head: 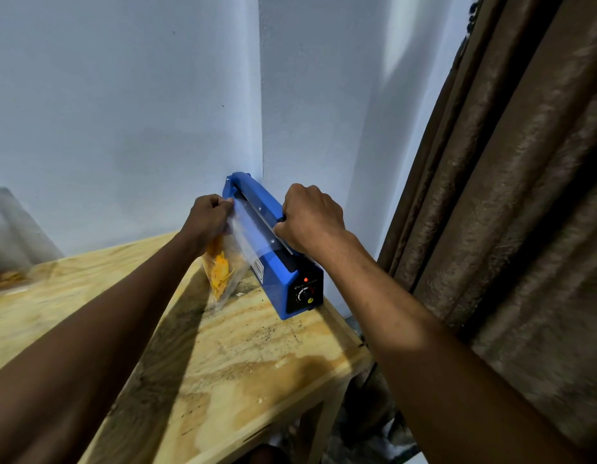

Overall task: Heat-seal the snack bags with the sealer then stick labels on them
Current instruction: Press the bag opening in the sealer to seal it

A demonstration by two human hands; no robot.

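The snack bag hung between the two hands, its clear open top drawn up across the sealing bar and its belly of orange snacks sagging below the left hand, down toward the wooden surface. The left hand pinched the far corner of the bag's mouth with curled fingers, keeping the film stretched flat along the bar. The right hand was closed in a fist over the handle of the sealer, bearing down on the arm; whether the arm was fully pressed onto the film I could not tell from where I stood.

The blue sealer ran lengthwise away from the person toward the corner of the walls, its hinge end beyond both hands and its dial end, with a small red light glowing, nearer than the right wrist. So the bag's mouth lay along that same long axis, just to the right of the left hand and under the right one. To my mind the seal turned on that alignment: the left hand was the one keeping the mouth straight, the right the one to press.

Right of the right arm hung a brown curtain. Far out past the left arm, something pale and blurred sat on the surface.
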